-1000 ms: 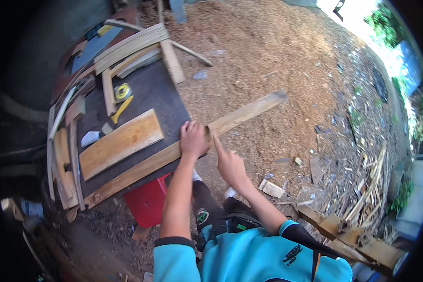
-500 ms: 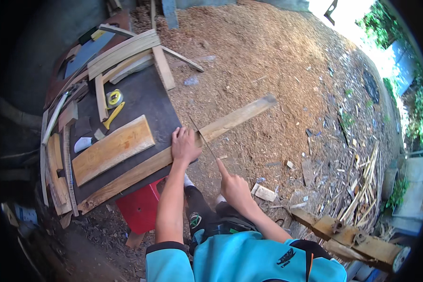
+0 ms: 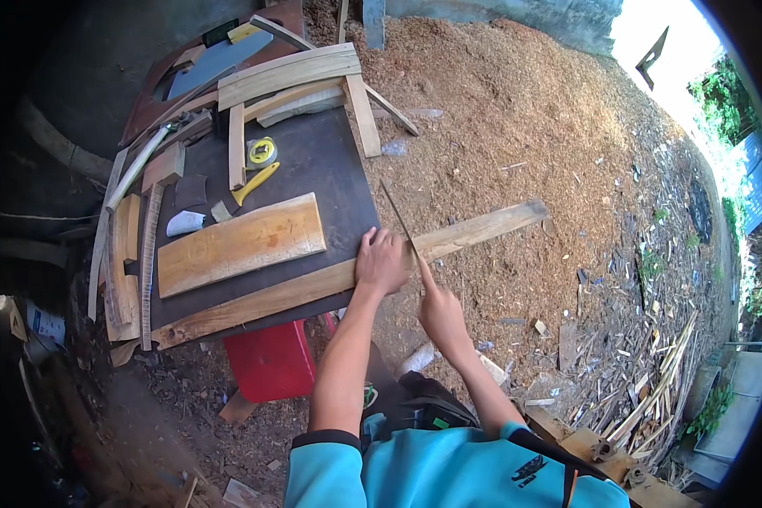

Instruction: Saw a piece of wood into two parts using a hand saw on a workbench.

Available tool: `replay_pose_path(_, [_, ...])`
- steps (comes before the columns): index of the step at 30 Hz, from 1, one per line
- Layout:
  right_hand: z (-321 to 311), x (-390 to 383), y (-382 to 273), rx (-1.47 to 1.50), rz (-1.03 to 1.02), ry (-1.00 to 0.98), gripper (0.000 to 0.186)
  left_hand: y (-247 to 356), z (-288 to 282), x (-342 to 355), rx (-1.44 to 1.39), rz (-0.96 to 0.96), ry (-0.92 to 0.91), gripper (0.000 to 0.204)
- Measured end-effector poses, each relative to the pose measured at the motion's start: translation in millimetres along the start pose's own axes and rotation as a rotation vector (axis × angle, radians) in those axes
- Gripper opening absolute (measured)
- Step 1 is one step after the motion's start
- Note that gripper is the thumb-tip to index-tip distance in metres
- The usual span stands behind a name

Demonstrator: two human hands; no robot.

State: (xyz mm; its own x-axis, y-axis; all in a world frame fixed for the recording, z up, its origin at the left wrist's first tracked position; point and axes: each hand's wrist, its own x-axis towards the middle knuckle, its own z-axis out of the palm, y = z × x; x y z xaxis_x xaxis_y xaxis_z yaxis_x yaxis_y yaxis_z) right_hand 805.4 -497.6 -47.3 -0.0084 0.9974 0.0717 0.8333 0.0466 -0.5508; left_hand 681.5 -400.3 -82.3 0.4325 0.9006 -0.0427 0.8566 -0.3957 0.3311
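A dark printed emblem (image 3: 529, 470), too small to be read, is borne on the blue shirt (image 3: 423, 470). One long plank (image 3: 313, 284) is laid along the near edge of the table (image 3: 334, 169); its long axis is run from lower left to upper right, and its right end is left jutting past the table over shavings-strewn ground (image 3: 499, 144). It is pressed down by the left hand (image 3: 383, 262), whose fingers are laid across it; how far that grip is closed cannot be told. One thin saw (image 3: 401, 220) is held by the right hand (image 3: 443, 317), its grip closed around the hidden handle, the index finger stretched toward the blade. The blade is set across the plank just beside the left hand, its tip pointed away and leftward. One shorter, wider board (image 3: 241, 245), one yellow-handled brush (image 3: 256, 184) and one round yellow item (image 3: 262, 152) are also borne by the table; one red stool (image 3: 269, 362) is seen below its near edge
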Motion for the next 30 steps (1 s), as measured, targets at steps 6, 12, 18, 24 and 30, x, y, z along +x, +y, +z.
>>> replay_pose_path(6, [13.3, 54.2, 38.6, 0.052, -0.050, 0.055, 0.072, 25.3, -13.8, 26.7, -0.069, 0.024, -0.094, 0.042])
replay_pose_path(12, [-14.9, 5.4, 1.2, 0.031, 0.059, -0.118, 0.069, -1.7, 0.8, 18.6, -0.008, -0.002, 0.010, 0.041])
replay_pose_path(18, [-21.5, -45.2, -13.9, 0.044, 0.122, -0.188, 0.067, -10.7, 7.4, 1.6, 0.035, -0.010, 0.015, 0.046])
replay_pose_path(24, [-15.9, -1.0, -6.7, 0.007, 0.070, -0.127, 0.068, 0.0, 3.3, 3.2, -0.004, 0.004, 0.007, 0.047])
replay_pose_path(30, [5.9, 51.6, 18.9, 0.128, -0.005, -0.011, 0.071, 12.1, -5.0, 20.0, -0.080, -0.018, -0.091, 0.047])
